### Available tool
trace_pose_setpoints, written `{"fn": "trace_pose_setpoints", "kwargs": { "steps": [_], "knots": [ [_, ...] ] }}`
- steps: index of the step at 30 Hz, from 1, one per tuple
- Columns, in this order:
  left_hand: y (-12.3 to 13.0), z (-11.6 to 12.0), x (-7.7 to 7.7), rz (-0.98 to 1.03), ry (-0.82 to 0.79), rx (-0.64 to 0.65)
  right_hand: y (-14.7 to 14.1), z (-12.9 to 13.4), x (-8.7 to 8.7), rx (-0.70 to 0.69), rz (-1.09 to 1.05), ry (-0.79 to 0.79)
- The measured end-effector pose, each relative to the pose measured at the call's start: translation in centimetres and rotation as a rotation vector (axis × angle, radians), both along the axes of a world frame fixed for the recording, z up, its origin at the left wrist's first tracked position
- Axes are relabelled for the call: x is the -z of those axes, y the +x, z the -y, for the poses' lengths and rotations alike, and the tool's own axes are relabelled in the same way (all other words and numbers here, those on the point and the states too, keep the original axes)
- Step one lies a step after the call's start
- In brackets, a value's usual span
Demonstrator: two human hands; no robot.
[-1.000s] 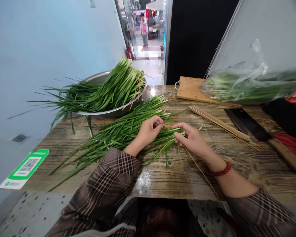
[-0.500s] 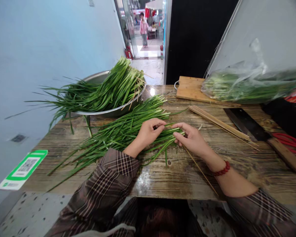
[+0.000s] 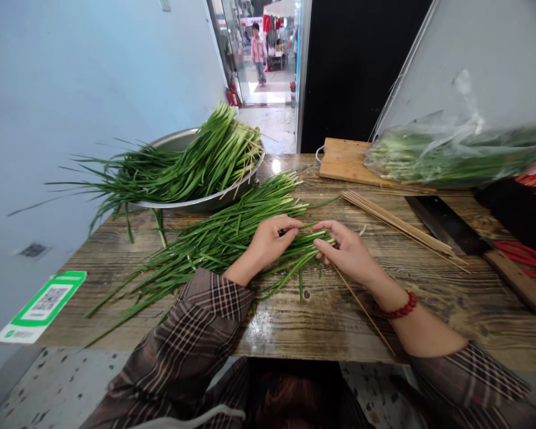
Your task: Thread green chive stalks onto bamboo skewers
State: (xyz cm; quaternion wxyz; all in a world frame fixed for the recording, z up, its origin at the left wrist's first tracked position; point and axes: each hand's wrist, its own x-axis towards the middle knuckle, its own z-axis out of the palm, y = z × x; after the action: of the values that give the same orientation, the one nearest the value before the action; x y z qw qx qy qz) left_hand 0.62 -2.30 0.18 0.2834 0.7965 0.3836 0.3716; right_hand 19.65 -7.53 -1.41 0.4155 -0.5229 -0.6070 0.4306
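On the wooden table, a loose pile of Chinese chives [image 3: 214, 238] spreads leftward from my hands. My left hand [image 3: 272, 235] rests over the stems, thumb and forefinger closed around a few chives. Across a small gap, my right hand [image 3: 342, 247] has its thumb and fingers closed about the pale stem ends of a small bunch [image 3: 310, 241]. A thin bamboo skewer [image 3: 361, 310] slants from beneath my right hand toward the table's front edge. Its upper end is hidden, so I cannot tell how it meets the chives.
A metal basin [image 3: 178, 140] heaped with chives stands back left. Bamboo skewers [image 3: 397, 223], a cleaver [image 3: 446, 223] and red-handled scissors [image 3: 524, 259] lie right. Behind are a cutting board [image 3: 343, 161] and a plastic bag of greens [image 3: 455, 155]. A person [image 3: 259, 53] stands beyond the doorway.
My hands and the chives keep almost the same positions. Outside the doorway, the person in pink has shifted slightly.
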Motion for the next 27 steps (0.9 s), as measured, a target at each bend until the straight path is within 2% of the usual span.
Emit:
{"fn": "trace_pose_setpoints", "kwargs": {
  "steps": [5, 10, 12, 14, 17, 19, 22, 27],
  "knots": [
    [-0.1, 0.1, 0.0, 0.001, -0.009, 0.048, 0.0, -0.1, 0.2, 0.012, -0.043, -0.011],
    [-0.1, 0.5, -0.1, -0.008, -0.019, 0.193, 0.1, 0.0, 0.1, -0.003, 0.0, -0.018],
    [-0.3, 0.3, -0.2, -0.024, -0.017, 0.214, 0.0, 0.0, 0.0, 0.003, 0.019, -0.022],
    [-0.9, -0.3, -0.1, -0.044, 0.002, 0.126, 0.0, 0.1, -0.2, 0.004, 0.024, -0.026],
    [-2.3, -2.0, 0.4, -0.094, 0.102, -0.146, -0.1, 0.2, -0.3, 0.005, 0.026, -0.02],
    [-3.4, -3.1, 1.0, -0.182, 0.196, -0.27, -0.1, 0.2, -0.3, 0.008, 0.027, -0.014],
    [-4.1, -4.1, 1.6, -0.387, 0.272, -0.313, -0.1, 0.1, -0.2, -0.001, 0.024, -0.006],
    [-3.8, -4.1, 1.8, -0.609, 0.274, -0.366, 0.0, 0.1, -0.1, -0.017, 0.011, 0.0]
  ]
}}
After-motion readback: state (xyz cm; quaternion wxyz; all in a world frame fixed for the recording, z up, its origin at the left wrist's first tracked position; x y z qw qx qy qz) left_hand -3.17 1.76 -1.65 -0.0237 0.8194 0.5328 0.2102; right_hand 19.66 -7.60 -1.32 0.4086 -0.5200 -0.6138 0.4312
